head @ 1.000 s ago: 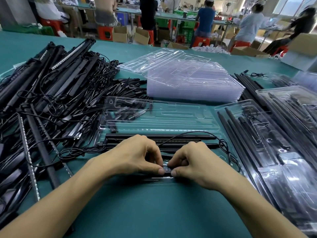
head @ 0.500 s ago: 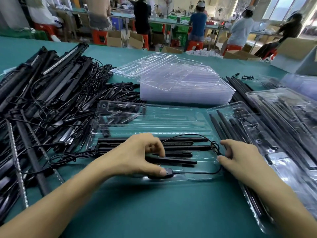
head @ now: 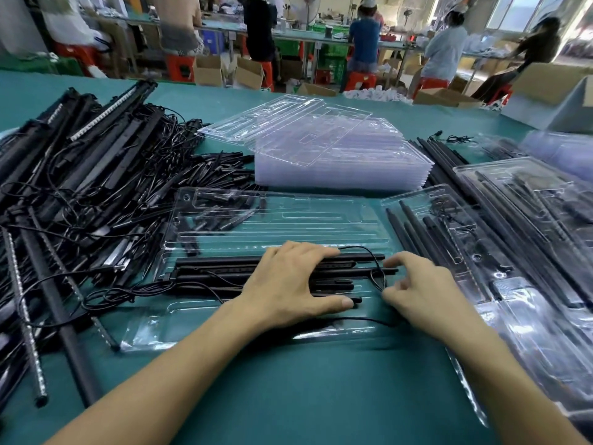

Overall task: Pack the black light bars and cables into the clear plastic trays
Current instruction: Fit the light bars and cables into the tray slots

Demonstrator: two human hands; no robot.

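A clear plastic tray (head: 288, 226) lies open on the green table in front of me. Several black light bars (head: 218, 263) sit in the slots of its near half. My left hand (head: 292, 284) lies flat across these bars, fingers spread and thumb on a short bar. A thin black cable (head: 375, 268) arcs over the bars' right ends and forms a small loop. My right hand (head: 423, 290) is at that loop, thumb and curled fingers pinching it. More of the cable runs along the tray's front under my right wrist.
A big heap of loose light bars and tangled cables (head: 96, 162) fills the left side. A stack of empty trays (head: 337, 168) stands behind. Filled trays (head: 500, 258) lie at the right. People work at benches far back.
My left hand left the cable's inline block at the tray's front and now lies flat over the bars. My right hand came in from the tray's right edge to the cable loop.
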